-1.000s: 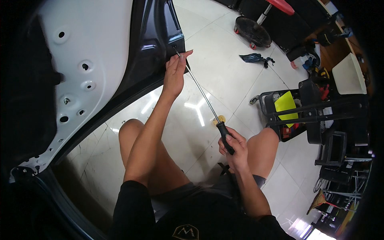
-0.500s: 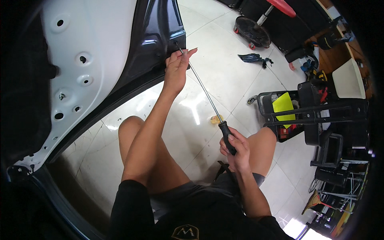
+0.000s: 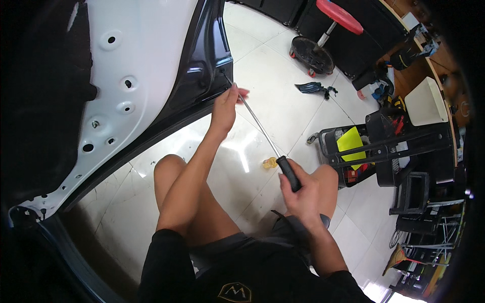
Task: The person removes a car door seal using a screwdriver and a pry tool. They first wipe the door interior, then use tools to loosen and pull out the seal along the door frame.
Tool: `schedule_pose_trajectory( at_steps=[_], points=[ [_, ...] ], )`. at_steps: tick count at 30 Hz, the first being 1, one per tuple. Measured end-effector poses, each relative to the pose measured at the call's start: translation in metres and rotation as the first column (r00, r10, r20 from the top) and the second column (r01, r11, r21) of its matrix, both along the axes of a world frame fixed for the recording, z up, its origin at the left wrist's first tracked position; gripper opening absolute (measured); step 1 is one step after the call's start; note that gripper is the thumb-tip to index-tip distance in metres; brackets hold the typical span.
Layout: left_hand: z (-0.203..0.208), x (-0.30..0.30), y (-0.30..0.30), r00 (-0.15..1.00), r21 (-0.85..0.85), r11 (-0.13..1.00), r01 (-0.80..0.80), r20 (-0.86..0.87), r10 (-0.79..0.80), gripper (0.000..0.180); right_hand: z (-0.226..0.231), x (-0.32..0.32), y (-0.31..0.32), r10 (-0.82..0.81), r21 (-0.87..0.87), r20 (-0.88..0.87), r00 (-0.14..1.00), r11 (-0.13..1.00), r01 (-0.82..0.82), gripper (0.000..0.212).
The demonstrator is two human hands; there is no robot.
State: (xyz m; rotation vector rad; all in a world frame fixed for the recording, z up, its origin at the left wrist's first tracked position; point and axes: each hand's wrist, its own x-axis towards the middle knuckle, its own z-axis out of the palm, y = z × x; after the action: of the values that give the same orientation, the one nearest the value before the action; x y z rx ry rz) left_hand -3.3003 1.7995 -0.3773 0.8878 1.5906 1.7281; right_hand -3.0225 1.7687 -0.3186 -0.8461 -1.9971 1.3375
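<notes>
A long screwdriver (image 3: 261, 130) with a black handle slants up and leftward from my right hand (image 3: 304, 194). My right hand is closed round the handle, thumb along its side. Near the tip, my left hand (image 3: 225, 108) pinches the shaft between thumb and fingers. The tip meets a small dark hole or screw in the glossy dark corner (image 3: 202, 70) of a car panel. Beside that corner, the panel's white inner face (image 3: 146, 55) has several round holes and a stud. What exactly the tip sits in is too small to tell.
A rolling stool (image 3: 339, 16) with a red seat stands at the far right. On the tiled floor lie a crumpled dark wrapper (image 3: 310, 88) and a small yellow item (image 3: 270, 162). A black tool cart (image 3: 376, 146) with a yellow sheet is at the right.
My right hand has shifted its grip, now lying more over the handle. My left-hand fingers have drawn in along the shaft. The view has shifted slightly; the tip stays at the dark corner.
</notes>
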Motion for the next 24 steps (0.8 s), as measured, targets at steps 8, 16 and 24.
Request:
schedule_pose_trajectory(
  at_steps=[8, 16, 24],
  points=[
    [0.025, 0.039, -0.033, 0.787, 0.082, 0.981, 0.173, 0.588, -0.188, 0.043, 0.007, 0.006, -0.019, 0.058, -0.181, 0.196, 0.979, 0.983, -0.022, 0.058],
    [0.008, 0.038, -0.031, 0.686, 0.333, 0.924, 0.190, 0.628, -0.367, 0.040, -0.010, 0.021, -0.041, -0.055, -0.067, 0.080, 0.995, 0.996, 0.060, 0.052],
    [0.057, 0.114, -0.079, 0.708, -0.048, 0.937, 0.345, 0.669, -0.227, 0.056, 0.014, 0.025, -0.020, -0.247, 0.573, 0.221, 0.944, 0.816, 0.080, 0.051]
  ],
)
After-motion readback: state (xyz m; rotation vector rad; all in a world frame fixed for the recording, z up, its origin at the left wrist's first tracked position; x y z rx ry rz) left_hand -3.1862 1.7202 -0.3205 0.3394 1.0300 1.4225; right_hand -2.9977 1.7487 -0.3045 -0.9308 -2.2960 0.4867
